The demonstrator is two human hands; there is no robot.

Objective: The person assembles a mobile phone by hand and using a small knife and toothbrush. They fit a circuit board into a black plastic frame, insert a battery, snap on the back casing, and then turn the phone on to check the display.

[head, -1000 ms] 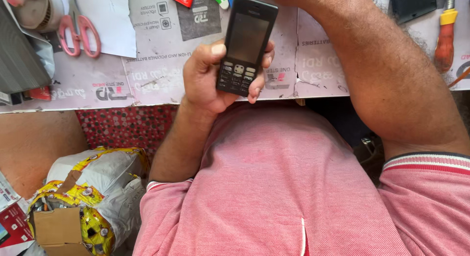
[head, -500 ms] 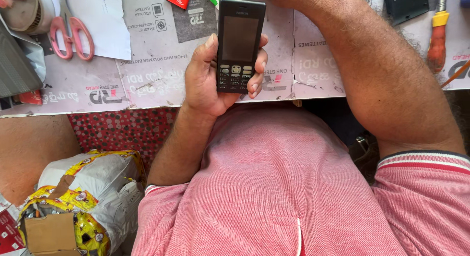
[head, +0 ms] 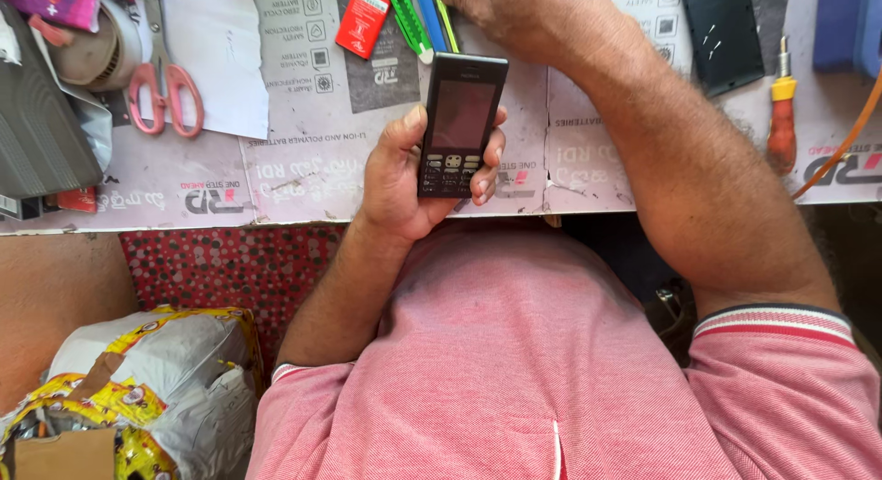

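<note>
Gripping black keypad phone point(head: 459, 126) — left hand point(head: 404, 181) wrapped around it | right hand point(head: 524, 16) — grip unclear, beside pens point(head: 423, 16)

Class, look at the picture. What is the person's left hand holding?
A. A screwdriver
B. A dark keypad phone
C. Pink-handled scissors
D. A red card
B: the left hand wraps around the phone, thumb by its keypad; the scissors lie untouched on the bench.
</note>
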